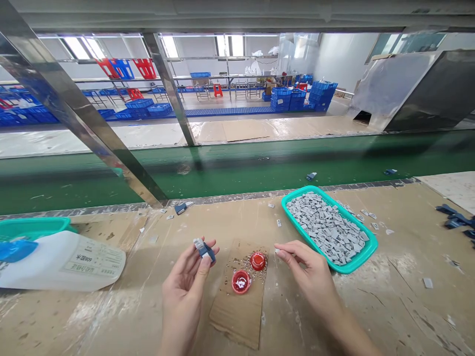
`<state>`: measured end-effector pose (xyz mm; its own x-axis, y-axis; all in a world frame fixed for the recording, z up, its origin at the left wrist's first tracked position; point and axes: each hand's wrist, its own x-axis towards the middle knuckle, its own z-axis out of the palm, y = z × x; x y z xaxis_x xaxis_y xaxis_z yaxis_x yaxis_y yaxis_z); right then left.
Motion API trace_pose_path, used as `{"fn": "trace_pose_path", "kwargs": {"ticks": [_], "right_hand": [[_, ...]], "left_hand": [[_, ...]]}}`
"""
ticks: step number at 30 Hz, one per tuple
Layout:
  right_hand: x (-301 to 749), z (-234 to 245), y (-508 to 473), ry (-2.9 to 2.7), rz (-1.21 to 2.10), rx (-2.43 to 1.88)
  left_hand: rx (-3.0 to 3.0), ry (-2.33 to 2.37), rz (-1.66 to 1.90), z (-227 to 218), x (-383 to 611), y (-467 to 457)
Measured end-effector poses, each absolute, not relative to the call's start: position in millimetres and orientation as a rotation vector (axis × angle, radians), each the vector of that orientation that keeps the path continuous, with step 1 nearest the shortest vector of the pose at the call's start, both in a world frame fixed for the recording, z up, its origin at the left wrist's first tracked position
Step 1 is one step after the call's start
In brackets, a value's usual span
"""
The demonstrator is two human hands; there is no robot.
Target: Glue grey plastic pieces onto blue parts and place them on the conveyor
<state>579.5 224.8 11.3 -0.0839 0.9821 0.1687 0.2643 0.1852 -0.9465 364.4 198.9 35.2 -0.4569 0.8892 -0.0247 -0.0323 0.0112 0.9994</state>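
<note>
My left hand [183,289] is closed around a small dark blue and grey plastic part [208,251], held between thumb and fingers above the bench. To its right, my right hand [309,272] pinches a tiny pale piece [276,250] at its fingertips; its exact shape is too small to tell. Between the hands, two small red cups [241,282] sit on a strip of cardboard [237,316], the nearer one holding shiny liquid. Small crumbs lie scattered around them. Just beyond my right hand stands a teal basket [348,269] filled with small grey plastic pieces [322,225].
A white jug [96,262] with a blue cap lies at the left, before another teal basket [37,225]. A green conveyor belt [230,170] runs behind the bench, carrying a few blue-grey parts. Metal posts [92,118] rise at the left. Dark blue parts [454,217] lie far right.
</note>
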Motion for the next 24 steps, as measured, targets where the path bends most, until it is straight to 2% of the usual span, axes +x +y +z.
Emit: {"fn": "trace_pose_path", "kwargs": {"ticks": [4, 14, 24], "right_hand": [[577, 8, 226, -1.486, 1.042, -1.267], [562, -11, 231, -1.122, 1.486, -1.33], [556, -16, 235, -1.114, 1.541, -1.266]], "left_hand": [[0.914, 1.531, 1.533, 35, 366, 199], [0.947, 1.489, 1.53, 29, 361, 199], [0.943, 1.442, 1.537, 27, 361, 199]]}}
